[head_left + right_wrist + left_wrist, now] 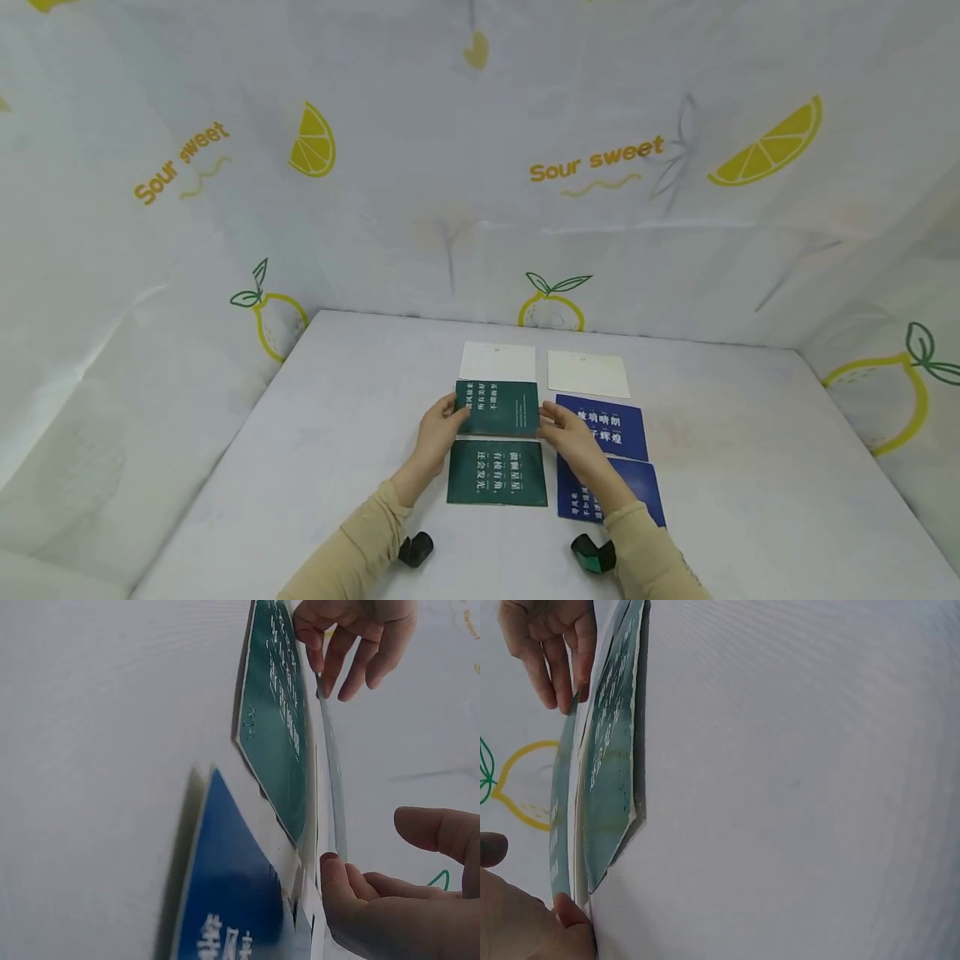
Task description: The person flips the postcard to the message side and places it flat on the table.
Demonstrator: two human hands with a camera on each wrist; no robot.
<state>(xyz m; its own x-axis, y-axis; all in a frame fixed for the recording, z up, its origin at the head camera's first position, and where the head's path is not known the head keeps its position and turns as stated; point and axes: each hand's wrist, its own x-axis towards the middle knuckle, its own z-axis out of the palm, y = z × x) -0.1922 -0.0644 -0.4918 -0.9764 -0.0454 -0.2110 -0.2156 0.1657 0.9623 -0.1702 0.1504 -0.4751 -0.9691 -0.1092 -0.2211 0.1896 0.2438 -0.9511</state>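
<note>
My left hand (pixel 437 429) grips the left edge of a dark green postcard (pixel 498 408) printed with white characters, the thumb lying over its face. At the opposite edge, my right hand (pixel 572 435) holds the same postcard by its fingertips. Seen nearly edge-on in the right wrist view, the thin postcard (pixel 334 780) spans the two hands. A second green postcard (pixel 497 473) lies just below it on the table. Under and beside my right forearm are two blue postcards, the upper one (pixel 628 429) and the lower one (pixel 637 483), both partly covered.
Behind the green postcard lies a white card (pixel 498 362), with a cream card (pixel 588 373) to its right. Two small black objects, one (pixel 417 549) by the left sleeve and one (pixel 592 553) by the right, sit near the front. A lemon-print sheet (pixel 450 167) hangs behind the table.
</note>
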